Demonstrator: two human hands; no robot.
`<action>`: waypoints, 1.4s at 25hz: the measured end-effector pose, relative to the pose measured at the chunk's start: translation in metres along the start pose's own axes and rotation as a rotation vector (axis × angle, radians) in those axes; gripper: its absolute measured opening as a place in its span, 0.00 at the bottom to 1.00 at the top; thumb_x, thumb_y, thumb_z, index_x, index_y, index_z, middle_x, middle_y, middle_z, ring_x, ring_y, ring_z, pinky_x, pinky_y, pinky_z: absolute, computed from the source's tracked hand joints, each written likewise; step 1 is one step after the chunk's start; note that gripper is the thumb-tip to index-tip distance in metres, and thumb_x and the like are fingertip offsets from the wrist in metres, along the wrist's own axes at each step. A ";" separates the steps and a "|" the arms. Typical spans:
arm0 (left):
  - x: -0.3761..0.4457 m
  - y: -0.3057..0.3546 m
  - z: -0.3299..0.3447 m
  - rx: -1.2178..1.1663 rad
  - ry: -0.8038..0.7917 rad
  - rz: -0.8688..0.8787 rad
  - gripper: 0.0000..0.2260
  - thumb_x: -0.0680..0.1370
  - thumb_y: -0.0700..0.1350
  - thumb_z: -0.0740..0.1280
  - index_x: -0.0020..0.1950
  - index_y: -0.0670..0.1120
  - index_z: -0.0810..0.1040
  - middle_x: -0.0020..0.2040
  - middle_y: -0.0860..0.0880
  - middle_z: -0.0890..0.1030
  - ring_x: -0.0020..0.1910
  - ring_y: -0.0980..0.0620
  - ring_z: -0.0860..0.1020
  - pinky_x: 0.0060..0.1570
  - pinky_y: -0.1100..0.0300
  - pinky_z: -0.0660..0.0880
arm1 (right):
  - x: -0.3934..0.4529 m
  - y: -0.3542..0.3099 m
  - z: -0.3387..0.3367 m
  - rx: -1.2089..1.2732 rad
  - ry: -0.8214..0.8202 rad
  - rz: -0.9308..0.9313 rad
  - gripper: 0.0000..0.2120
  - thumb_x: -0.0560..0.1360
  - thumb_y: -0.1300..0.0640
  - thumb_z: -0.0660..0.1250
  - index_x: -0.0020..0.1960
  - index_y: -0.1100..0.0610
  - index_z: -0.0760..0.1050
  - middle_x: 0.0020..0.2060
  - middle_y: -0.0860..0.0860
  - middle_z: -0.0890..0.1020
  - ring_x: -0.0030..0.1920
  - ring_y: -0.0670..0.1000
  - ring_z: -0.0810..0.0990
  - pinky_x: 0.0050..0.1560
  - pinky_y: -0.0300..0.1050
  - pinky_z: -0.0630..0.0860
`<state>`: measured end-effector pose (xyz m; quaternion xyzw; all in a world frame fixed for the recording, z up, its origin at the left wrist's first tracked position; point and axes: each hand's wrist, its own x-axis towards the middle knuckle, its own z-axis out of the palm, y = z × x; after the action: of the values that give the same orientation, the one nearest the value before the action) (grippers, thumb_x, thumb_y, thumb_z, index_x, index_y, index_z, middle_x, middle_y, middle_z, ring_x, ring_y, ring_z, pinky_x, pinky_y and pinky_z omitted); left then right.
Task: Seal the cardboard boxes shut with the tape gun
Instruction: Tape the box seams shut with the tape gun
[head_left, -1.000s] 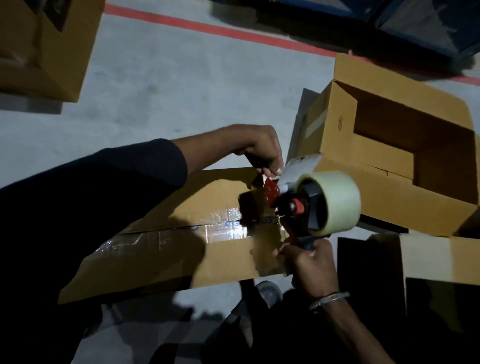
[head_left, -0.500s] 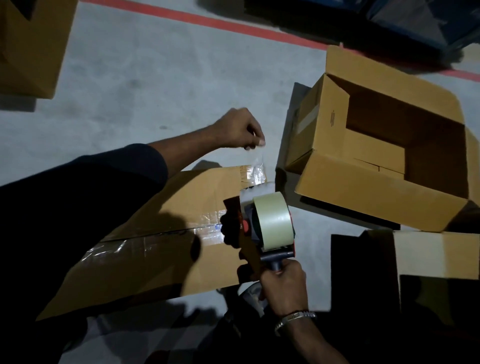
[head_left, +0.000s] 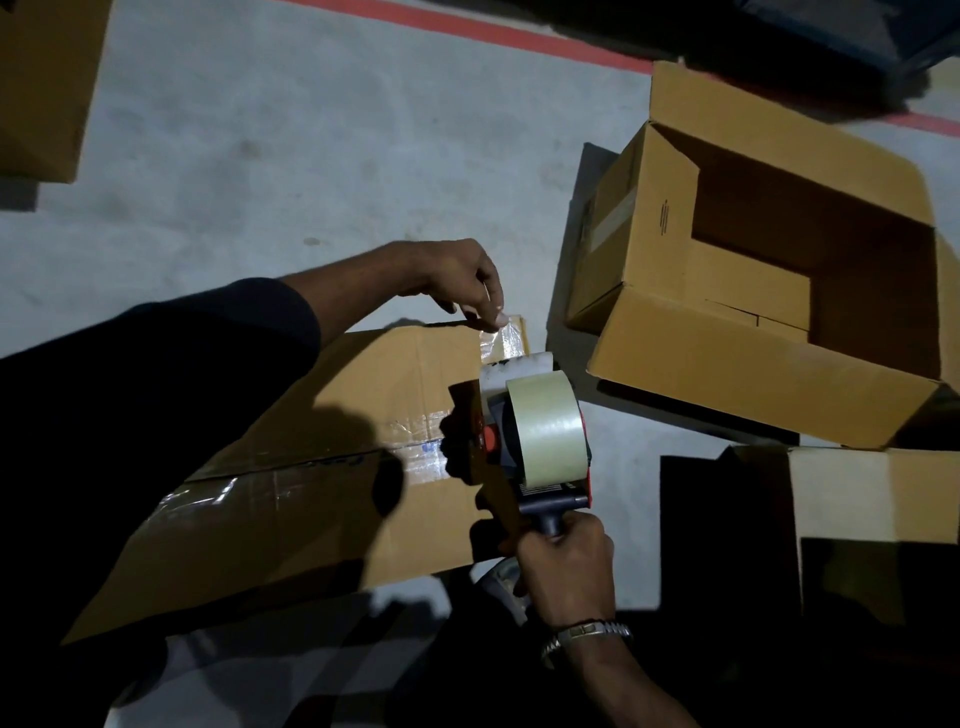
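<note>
A closed cardboard box (head_left: 363, 395) lies in front of me, with clear tape along its middle seam. My left hand (head_left: 457, 280) is at the box's far right corner and pinches the end of a clear tape strip (head_left: 504, 340). The strip runs back over the box top to the tape gun (head_left: 540, 436). My right hand (head_left: 566, 566) grips the gun's dark handle. The gun stands upright over the box's right end and carries a pale tape roll and a red knob.
An open, empty cardboard box (head_left: 779, 291) lies tilted to the right, close to the closed one. Another box (head_left: 872, 499) sits at the lower right and a third (head_left: 36, 88) at the upper left. A red floor line (head_left: 467, 26) crosses the grey concrete.
My left hand drew the tape end away from the gun's front to the box's far corner. The gun swung back and down over the box's right end.
</note>
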<state>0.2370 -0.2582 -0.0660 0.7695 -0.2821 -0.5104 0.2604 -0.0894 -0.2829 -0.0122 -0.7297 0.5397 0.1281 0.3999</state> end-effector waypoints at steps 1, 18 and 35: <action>0.001 -0.001 0.002 0.021 0.018 0.021 0.08 0.74 0.47 0.80 0.50 0.46 0.87 0.47 0.50 0.88 0.53 0.51 0.84 0.49 0.57 0.78 | 0.000 0.002 0.001 -0.008 0.002 -0.003 0.11 0.56 0.53 0.64 0.26 0.62 0.74 0.21 0.55 0.79 0.25 0.57 0.80 0.27 0.53 0.79; 0.016 0.005 0.026 -0.077 0.325 0.152 0.06 0.74 0.43 0.79 0.49 0.45 0.87 0.41 0.55 0.85 0.47 0.55 0.84 0.50 0.57 0.79 | 0.009 -0.016 -0.018 -0.001 -0.030 0.015 0.08 0.67 0.60 0.69 0.30 0.61 0.78 0.22 0.55 0.80 0.23 0.54 0.79 0.25 0.45 0.77; 0.014 0.009 0.030 -0.405 0.343 0.033 0.03 0.81 0.42 0.71 0.53 0.43 0.81 0.47 0.46 0.88 0.44 0.49 0.88 0.40 0.55 0.81 | 0.016 -0.051 -0.079 0.338 -0.184 0.110 0.10 0.70 0.68 0.60 0.42 0.73 0.79 0.35 0.62 0.86 0.21 0.55 0.72 0.27 0.41 0.63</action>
<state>0.2125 -0.2778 -0.0790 0.7723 -0.1384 -0.4143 0.4613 -0.0574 -0.3459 0.0520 -0.6066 0.5540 0.1233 0.5567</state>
